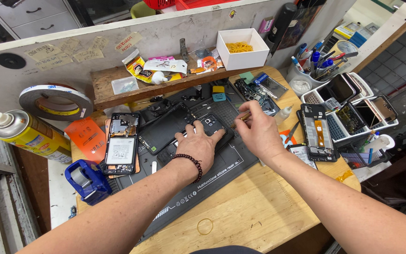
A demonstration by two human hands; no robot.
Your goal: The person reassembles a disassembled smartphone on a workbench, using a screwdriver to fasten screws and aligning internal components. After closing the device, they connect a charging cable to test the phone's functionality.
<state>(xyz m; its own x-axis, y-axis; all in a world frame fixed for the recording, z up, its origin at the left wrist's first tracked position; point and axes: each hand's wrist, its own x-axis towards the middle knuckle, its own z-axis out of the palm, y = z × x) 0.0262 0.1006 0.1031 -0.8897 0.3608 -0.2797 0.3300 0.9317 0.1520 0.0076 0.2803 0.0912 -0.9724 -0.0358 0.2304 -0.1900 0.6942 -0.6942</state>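
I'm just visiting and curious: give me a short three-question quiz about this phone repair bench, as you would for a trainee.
1. True or false: the left hand presses flat on a dark phone back cover lying on the grey repair mat.
2. What does the right hand hold? A) a spray can B) a thin yellowish tool C) a roll of tape
3. Fill in: the white box on the wooden shelf holds yellow ____.

Key: 1 true; 2 B; 3 rubber bands.
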